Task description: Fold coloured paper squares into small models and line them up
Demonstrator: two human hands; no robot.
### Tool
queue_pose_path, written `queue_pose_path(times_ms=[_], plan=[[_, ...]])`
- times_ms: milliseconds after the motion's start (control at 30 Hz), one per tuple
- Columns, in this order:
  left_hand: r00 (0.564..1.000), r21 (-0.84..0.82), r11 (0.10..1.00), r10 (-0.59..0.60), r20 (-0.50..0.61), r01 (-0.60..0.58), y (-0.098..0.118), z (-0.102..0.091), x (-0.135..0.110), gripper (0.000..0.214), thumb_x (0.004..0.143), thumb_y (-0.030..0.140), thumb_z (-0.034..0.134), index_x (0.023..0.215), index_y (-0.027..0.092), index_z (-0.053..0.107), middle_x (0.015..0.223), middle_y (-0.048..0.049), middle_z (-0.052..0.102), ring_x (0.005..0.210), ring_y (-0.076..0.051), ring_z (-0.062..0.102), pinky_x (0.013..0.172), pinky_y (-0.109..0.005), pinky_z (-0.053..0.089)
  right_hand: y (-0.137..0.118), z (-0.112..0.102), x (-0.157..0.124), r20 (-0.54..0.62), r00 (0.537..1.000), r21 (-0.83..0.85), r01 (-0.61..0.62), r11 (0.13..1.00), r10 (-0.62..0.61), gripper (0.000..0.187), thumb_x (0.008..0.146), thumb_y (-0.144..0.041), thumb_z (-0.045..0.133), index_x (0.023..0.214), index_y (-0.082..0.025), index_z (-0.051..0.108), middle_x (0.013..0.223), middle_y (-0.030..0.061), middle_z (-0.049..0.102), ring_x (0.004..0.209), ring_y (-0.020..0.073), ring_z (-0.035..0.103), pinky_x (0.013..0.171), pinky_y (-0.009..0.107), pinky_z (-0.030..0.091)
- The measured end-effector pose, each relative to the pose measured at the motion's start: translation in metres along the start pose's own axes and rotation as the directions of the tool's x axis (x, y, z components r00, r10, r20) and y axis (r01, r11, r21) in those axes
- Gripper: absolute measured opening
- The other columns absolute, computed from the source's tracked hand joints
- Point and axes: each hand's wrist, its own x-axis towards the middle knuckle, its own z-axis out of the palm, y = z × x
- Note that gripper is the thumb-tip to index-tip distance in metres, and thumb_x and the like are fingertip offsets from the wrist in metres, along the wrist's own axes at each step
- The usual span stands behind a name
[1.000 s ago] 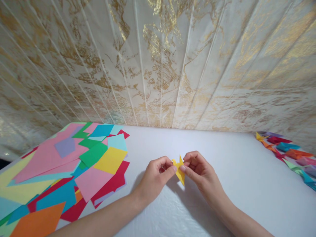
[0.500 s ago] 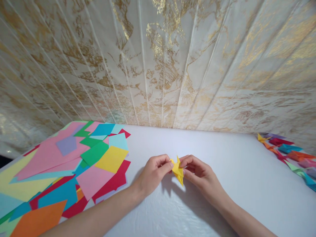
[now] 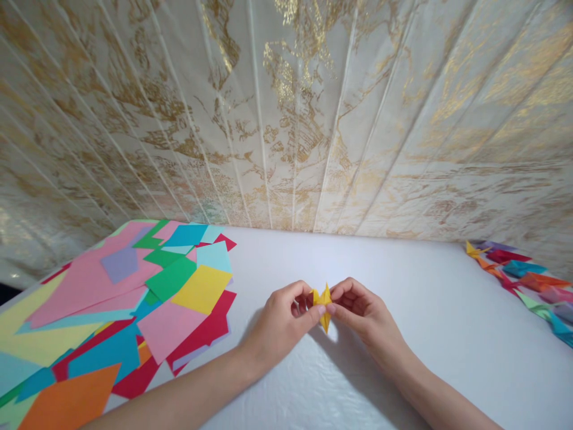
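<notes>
A small folded yellow paper figure [image 3: 323, 303] with two pointed tips is held above the white table [image 3: 403, 334]. My left hand [image 3: 282, 325] pinches its left side between thumb and fingers. My right hand [image 3: 360, 310] pinches its right side the same way. Both hands are closed on the paper, and their fingertips almost meet at its middle. The lower point of the figure hangs below the fingers.
A loose spread of coloured paper squares [image 3: 134, 298] covers the table's left part. A row of folded paper figures in several colours [image 3: 523, 278] lies along the right edge. A cream and gold panelled wall [image 3: 290, 119] rises behind the table.
The yellow figure has been pressed narrower and turned upright between the fingers. Both hands stayed close together at the same spot.
</notes>
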Motion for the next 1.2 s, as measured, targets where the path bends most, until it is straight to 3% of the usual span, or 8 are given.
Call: queue_pose_path(times_ms=[133, 300, 533, 700, 867, 1200], plan=[[1.000, -0.036, 0.999, -0.001, -0.006, 0.001, 0.001, 0.001, 0.002, 0.019, 0.085, 0.035, 0.061, 0.074, 0.020, 0.057, 0.070, 0.0033, 0.057, 0.069, -0.015, 0.052, 0.066, -0.026, 0.040, -0.001, 0.003, 0.000, -0.050, 0.998, 0.012, 0.034, 0.999, -0.033, 0.038, 0.064, -0.040, 0.091, 0.079, -0.021, 0.061, 0.077, -0.0010, 0.062, 0.071, 0.0151, 0.059, 0.067, 0.028, 0.048], [1.000, -0.064, 0.998, 0.004, -0.021, -0.006, 0.000, 0.001, 0.001, 0.018, 0.084, 0.034, 0.062, 0.075, 0.019, 0.060, 0.071, 0.0026, 0.059, 0.069, -0.015, 0.052, 0.067, -0.025, 0.042, -0.002, 0.003, -0.001, -0.006, 1.000, -0.010, -0.030, 0.999, 0.030, 0.040, 0.066, -0.047, 0.088, 0.084, -0.020, 0.065, 0.077, 0.0005, 0.063, 0.071, 0.0161, 0.058, 0.068, 0.030, 0.047], [0.999, -0.124, 0.992, 0.005, -0.047, -0.010, -0.001, 0.003, 0.001, 0.016, 0.084, 0.034, 0.063, 0.079, 0.019, 0.063, 0.067, 0.0039, 0.057, 0.063, -0.013, 0.050, 0.061, -0.024, 0.039, -0.002, 0.001, -0.004, -0.076, 0.996, -0.131, -0.063, 0.989, 0.053, 0.043, 0.071, -0.057, 0.080, 0.074, -0.018, 0.063, 0.058, -0.0051, 0.051, 0.050, 0.0089, 0.036, 0.048, 0.023, 0.025], [0.996, -0.177, 0.984, -0.003, -0.085, -0.012, -0.003, 0.007, 0.001, 0.015, 0.083, 0.034, 0.065, 0.080, 0.019, 0.065, 0.074, 0.0016, 0.064, 0.067, -0.014, 0.055, 0.064, -0.024, 0.043, -0.001, 0.004, -0.003, -0.064, 0.998, -0.146, -0.028, 0.989, 0.019, 0.045, 0.069, -0.060, 0.081, 0.072, -0.019, 0.063, 0.060, -0.0030, 0.056, 0.054, 0.0119, 0.048, 0.054, 0.025, 0.039], [0.992, -0.218, 0.975, 0.002, -0.127, -0.030, -0.002, 0.008, 0.001, 0.013, 0.083, 0.031, 0.066, 0.080, 0.019, 0.066, 0.079, -0.0004, 0.069, 0.075, -0.016, 0.062, 0.070, -0.026, 0.046, -0.002, 0.005, -0.004, -0.053, 0.998, -0.099, -0.036, 0.994, 0.031, 0.041, 0.069, -0.055, 0.083, 0.074, -0.019, 0.064, 0.078, 0.0022, 0.068, 0.061, 0.0139, 0.057, 0.060, 0.029, 0.050], [0.985, -0.267, 0.962, 0.001, -0.173, -0.048, -0.008, 0.012, -0.001, 0.013, 0.081, 0.030, 0.069, 0.079, 0.018, 0.063, 0.081, -0.0019, 0.068, 0.080, -0.017, 0.063, 0.077, -0.029, 0.048, 0.000, 0.003, -0.002, -0.094, 0.993, -0.048, 0.065, 0.997, -0.069, 0.033, 0.069, -0.044, 0.086, 0.068, -0.020, 0.063, 0.073, 0.0004, 0.066, 0.070, 0.0156, 0.058, 0.068, 0.028, 0.046]])
